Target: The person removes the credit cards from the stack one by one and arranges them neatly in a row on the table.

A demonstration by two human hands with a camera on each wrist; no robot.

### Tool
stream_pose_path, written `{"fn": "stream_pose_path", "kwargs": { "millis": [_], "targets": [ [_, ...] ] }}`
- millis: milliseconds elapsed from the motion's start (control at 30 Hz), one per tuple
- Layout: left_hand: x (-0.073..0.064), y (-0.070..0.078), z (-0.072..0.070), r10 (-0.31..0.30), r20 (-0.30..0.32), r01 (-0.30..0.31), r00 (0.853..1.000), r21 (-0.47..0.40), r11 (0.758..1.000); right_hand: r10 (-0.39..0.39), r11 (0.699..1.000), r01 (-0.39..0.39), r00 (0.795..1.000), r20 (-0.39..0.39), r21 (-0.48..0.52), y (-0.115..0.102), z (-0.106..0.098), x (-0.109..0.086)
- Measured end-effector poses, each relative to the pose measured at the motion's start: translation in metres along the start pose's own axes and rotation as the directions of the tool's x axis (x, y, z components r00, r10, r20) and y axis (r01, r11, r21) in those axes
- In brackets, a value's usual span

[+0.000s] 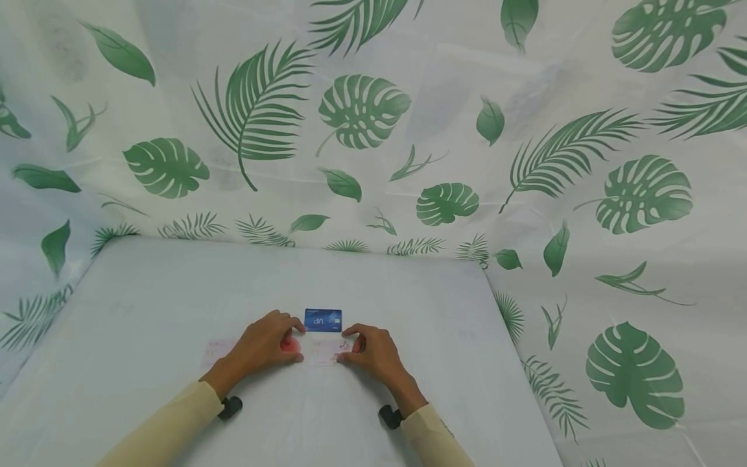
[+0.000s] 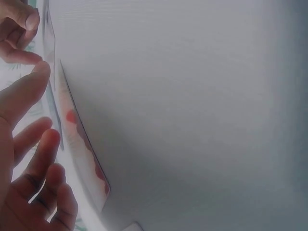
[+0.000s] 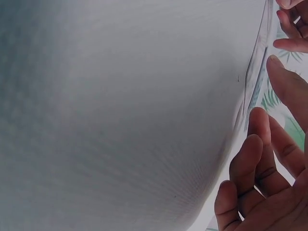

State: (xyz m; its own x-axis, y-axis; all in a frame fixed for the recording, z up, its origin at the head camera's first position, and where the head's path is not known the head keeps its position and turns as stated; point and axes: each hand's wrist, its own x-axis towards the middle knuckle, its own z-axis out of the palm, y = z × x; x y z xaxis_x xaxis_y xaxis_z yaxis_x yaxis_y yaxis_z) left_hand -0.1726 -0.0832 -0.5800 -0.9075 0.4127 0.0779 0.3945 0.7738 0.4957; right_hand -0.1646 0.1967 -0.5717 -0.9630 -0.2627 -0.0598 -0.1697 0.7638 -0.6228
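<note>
My left hand (image 1: 262, 342) and right hand (image 1: 378, 355) flank a pale card with pink print (image 1: 323, 352) lying flat on the white table (image 1: 309, 415). Each thumb and forefinger is spread at the card's near side; whether the tips touch it I cannot tell. Just beyond it lies a blue card (image 1: 323, 319) with white lettering. Under the left hand is a card with red patches (image 2: 86, 149), partly hidden in the head view. In the left wrist view the left fingers (image 2: 36, 159) bend loosely around nothing. The right fingers (image 3: 260, 159) look similarly relaxed.
Another pale pink card (image 1: 218, 350) lies left of the left forearm, partly covered. White sheeting with green leaf prints (image 1: 362, 110) stands behind the table and along both sides. Small black devices sit at the left wrist (image 1: 231, 408) and right wrist (image 1: 390, 416).
</note>
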Motion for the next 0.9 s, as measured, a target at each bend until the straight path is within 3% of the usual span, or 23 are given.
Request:
{"fn": "stream_pose_path", "kwargs": {
  "millis": [267, 500, 900],
  "targets": [
    [0.010, 0.000, -0.006, -0.029, 0.005, 0.029, 1.000, -0.013, 1.000, -0.004, 1.000, 0.003, 0.999, -0.045, -0.024, 0.002, -0.001, 0.009],
    [0.021, -0.003, -0.013, -0.092, 0.026, 0.092, 0.995, 0.005, 0.996, 0.008, 1.000, -0.009, 0.998, -0.063, -0.015, -0.001, -0.003, 0.020],
    [0.035, -0.012, -0.010, -0.087, 0.025, 0.088, 0.996, -0.030, 0.996, 0.049, 0.999, -0.049, 0.997, -0.066, -0.003, -0.005, -0.001, 0.034]
  ]
}}
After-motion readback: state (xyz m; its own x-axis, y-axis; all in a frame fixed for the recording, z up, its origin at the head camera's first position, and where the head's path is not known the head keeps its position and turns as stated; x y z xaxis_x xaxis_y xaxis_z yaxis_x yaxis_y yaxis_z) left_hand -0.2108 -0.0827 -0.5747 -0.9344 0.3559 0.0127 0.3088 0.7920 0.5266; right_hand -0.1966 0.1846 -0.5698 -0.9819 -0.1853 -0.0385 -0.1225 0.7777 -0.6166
